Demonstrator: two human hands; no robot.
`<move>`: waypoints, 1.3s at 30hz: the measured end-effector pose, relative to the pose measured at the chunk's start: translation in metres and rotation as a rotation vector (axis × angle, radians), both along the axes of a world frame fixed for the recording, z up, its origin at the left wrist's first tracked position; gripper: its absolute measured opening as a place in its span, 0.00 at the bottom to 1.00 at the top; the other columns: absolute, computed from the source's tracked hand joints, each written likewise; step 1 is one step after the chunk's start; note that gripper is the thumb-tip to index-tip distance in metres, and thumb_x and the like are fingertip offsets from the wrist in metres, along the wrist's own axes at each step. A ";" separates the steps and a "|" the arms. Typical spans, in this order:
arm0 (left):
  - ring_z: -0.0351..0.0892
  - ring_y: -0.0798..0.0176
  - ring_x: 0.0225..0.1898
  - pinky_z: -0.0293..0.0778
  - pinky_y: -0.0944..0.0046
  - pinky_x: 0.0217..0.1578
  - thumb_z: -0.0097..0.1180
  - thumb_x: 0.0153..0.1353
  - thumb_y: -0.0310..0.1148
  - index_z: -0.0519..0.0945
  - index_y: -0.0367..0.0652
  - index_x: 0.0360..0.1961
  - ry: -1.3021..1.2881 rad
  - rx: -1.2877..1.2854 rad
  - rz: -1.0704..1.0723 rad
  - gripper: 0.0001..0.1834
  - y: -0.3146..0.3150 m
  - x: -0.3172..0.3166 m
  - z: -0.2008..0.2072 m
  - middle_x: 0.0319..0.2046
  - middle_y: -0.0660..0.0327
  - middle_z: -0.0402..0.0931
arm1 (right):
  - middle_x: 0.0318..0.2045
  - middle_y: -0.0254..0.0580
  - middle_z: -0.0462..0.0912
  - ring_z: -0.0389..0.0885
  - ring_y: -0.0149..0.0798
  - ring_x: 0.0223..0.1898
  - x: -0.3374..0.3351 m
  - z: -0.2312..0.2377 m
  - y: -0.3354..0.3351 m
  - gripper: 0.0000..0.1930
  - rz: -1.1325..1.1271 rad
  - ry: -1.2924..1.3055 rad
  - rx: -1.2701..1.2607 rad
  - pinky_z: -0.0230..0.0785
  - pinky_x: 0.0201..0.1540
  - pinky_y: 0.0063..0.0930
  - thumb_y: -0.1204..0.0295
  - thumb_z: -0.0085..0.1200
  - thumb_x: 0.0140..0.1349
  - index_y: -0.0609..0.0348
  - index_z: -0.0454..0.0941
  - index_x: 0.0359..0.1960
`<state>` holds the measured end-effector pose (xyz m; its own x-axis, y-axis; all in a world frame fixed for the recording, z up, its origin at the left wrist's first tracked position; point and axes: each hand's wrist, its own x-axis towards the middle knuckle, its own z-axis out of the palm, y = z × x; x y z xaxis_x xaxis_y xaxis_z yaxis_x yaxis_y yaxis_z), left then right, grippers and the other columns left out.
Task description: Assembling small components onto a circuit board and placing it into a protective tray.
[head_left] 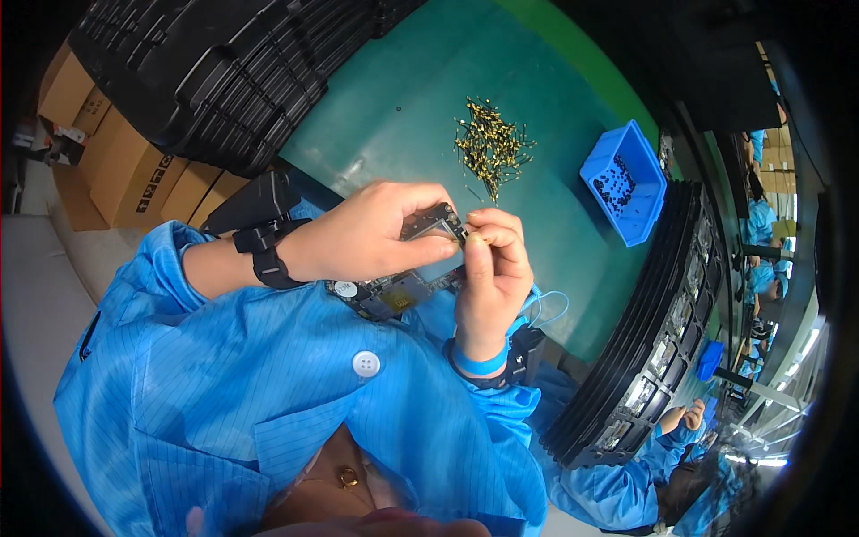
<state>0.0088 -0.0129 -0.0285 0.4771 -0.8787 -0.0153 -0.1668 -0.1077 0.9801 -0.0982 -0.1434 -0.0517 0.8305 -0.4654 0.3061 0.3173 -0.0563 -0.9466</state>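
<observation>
My left hand is closed round a dark circuit board with a grey rectangular plate and a round white sticker, held tilted in front of my chest. At the board's upper right corner, my right hand pinches with thumb and forefinger. Whatever sits between those fingertips is too small and covered to make out. Beyond both hands, a loose pile of small black and gold parts lies on the green mat. A thin dark piece sticks out near the right fingertips.
To the right stands a blue bin holding small black pieces. Stacked black trays with boards are nearer on the right; more black trays rise at far left. Cardboard boxes stand beyond my left arm. A co-worker sits at lower right.
</observation>
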 end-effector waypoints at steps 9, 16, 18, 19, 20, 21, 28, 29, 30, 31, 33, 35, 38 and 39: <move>0.68 0.79 0.27 0.65 0.76 0.27 0.57 0.52 0.29 0.74 0.39 0.40 0.109 -0.044 0.033 0.13 0.001 0.001 0.005 0.25 0.67 0.74 | 0.42 0.41 0.70 0.72 0.27 0.36 -0.006 0.006 -0.007 0.03 0.029 0.020 0.077 0.66 0.38 0.19 0.83 0.49 0.56 0.64 0.71 0.32; 0.68 0.80 0.26 0.65 0.77 0.26 0.60 0.50 0.30 0.76 0.39 0.38 0.073 -0.034 0.059 0.13 0.003 0.001 0.004 0.26 0.68 0.75 | 0.40 0.40 0.71 0.69 0.25 0.34 -0.009 0.011 -0.006 0.04 0.026 0.105 -0.038 0.64 0.34 0.15 0.83 0.51 0.54 0.64 0.71 0.31; 0.69 0.80 0.27 0.66 0.77 0.27 0.60 0.50 0.30 0.77 0.39 0.38 0.090 -0.033 0.048 0.14 0.004 0.002 0.007 0.25 0.68 0.75 | 0.39 0.40 0.71 0.69 0.24 0.34 -0.008 0.010 -0.005 0.04 0.018 0.096 -0.067 0.64 0.33 0.15 0.84 0.51 0.54 0.64 0.71 0.30; 0.69 0.79 0.27 0.66 0.77 0.28 0.61 0.50 0.30 0.77 0.39 0.38 0.107 -0.033 0.036 0.14 0.005 0.002 0.008 0.25 0.68 0.76 | 0.39 0.40 0.71 0.69 0.24 0.34 -0.008 0.010 -0.005 0.04 0.018 0.097 -0.066 0.64 0.33 0.15 0.84 0.51 0.54 0.64 0.71 0.30; 0.69 0.79 0.27 0.66 0.77 0.28 0.61 0.50 0.30 0.77 0.39 0.38 0.109 -0.033 0.037 0.14 0.005 0.001 0.007 0.25 0.68 0.76 | 0.39 0.40 0.71 0.69 0.24 0.34 -0.008 0.010 -0.005 0.04 0.018 0.094 -0.079 0.64 0.33 0.15 0.84 0.51 0.54 0.64 0.71 0.30; 0.70 0.79 0.27 0.67 0.77 0.28 0.61 0.50 0.31 0.78 0.39 0.38 0.119 -0.032 0.016 0.14 0.005 0.002 0.006 0.25 0.67 0.76 | 0.39 0.40 0.71 0.70 0.24 0.34 -0.008 0.010 -0.005 0.05 0.016 0.093 -0.092 0.64 0.32 0.15 0.84 0.52 0.53 0.64 0.71 0.31; 0.72 0.78 0.29 0.69 0.76 0.30 0.61 0.50 0.30 0.78 0.37 0.37 0.182 -0.041 -0.065 0.13 0.007 0.003 0.005 0.27 0.65 0.77 | 0.39 0.40 0.71 0.71 0.25 0.34 -0.010 0.012 -0.003 0.05 0.007 0.085 -0.140 0.67 0.31 0.15 0.85 0.52 0.52 0.64 0.72 0.30; 0.72 0.78 0.29 0.69 0.76 0.30 0.61 0.50 0.30 0.78 0.37 0.37 0.184 -0.041 -0.067 0.13 0.006 0.003 0.005 0.27 0.65 0.77 | 0.38 0.41 0.71 0.71 0.26 0.34 -0.011 0.012 -0.003 0.05 0.007 0.081 -0.132 0.67 0.31 0.15 0.84 0.52 0.52 0.65 0.72 0.30; 0.72 0.78 0.30 0.69 0.75 0.30 0.61 0.50 0.30 0.78 0.36 0.37 0.203 -0.040 -0.055 0.13 0.007 0.002 0.006 0.27 0.64 0.78 | 0.38 0.41 0.71 0.72 0.26 0.34 -0.011 0.012 -0.003 0.05 0.010 0.077 -0.123 0.68 0.31 0.15 0.84 0.53 0.52 0.65 0.72 0.30; 0.73 0.77 0.30 0.69 0.75 0.30 0.61 0.50 0.30 0.78 0.36 0.37 0.222 -0.039 -0.043 0.13 0.007 0.001 0.006 0.27 0.64 0.78 | 0.38 0.41 0.71 0.72 0.26 0.34 -0.011 0.011 -0.003 0.05 0.013 0.078 -0.124 0.68 0.31 0.15 0.84 0.53 0.52 0.65 0.72 0.30; 0.73 0.77 0.30 0.70 0.75 0.30 0.61 0.50 0.29 0.79 0.36 0.37 0.214 -0.049 -0.038 0.13 0.006 0.000 0.005 0.28 0.64 0.78 | 0.38 0.41 0.71 0.72 0.27 0.34 -0.011 0.010 -0.004 0.05 -0.001 0.050 -0.170 0.68 0.32 0.16 0.84 0.53 0.52 0.65 0.72 0.30; 0.73 0.77 0.30 0.70 0.75 0.31 0.61 0.50 0.29 0.79 0.36 0.37 0.205 -0.058 -0.035 0.13 0.005 0.001 0.006 0.28 0.64 0.78 | 0.38 0.42 0.72 0.72 0.28 0.34 -0.011 0.011 -0.004 0.05 -0.005 0.052 -0.164 0.68 0.32 0.17 0.83 0.54 0.52 0.64 0.73 0.30; 0.73 0.76 0.30 0.70 0.75 0.31 0.60 0.50 0.29 0.79 0.36 0.37 0.178 -0.032 -0.032 0.12 0.006 0.001 0.009 0.28 0.63 0.78 | 0.37 0.42 0.72 0.72 0.29 0.34 -0.011 0.008 -0.005 0.05 -0.006 0.045 -0.171 0.67 0.33 0.18 0.83 0.54 0.51 0.64 0.73 0.29; 0.73 0.76 0.30 0.70 0.75 0.31 0.60 0.50 0.29 0.79 0.36 0.37 0.181 -0.030 -0.034 0.12 0.006 0.000 0.010 0.28 0.63 0.78 | 0.37 0.42 0.73 0.72 0.30 0.34 -0.010 0.007 -0.006 0.05 -0.009 0.036 -0.184 0.66 0.34 0.19 0.82 0.54 0.51 0.64 0.73 0.29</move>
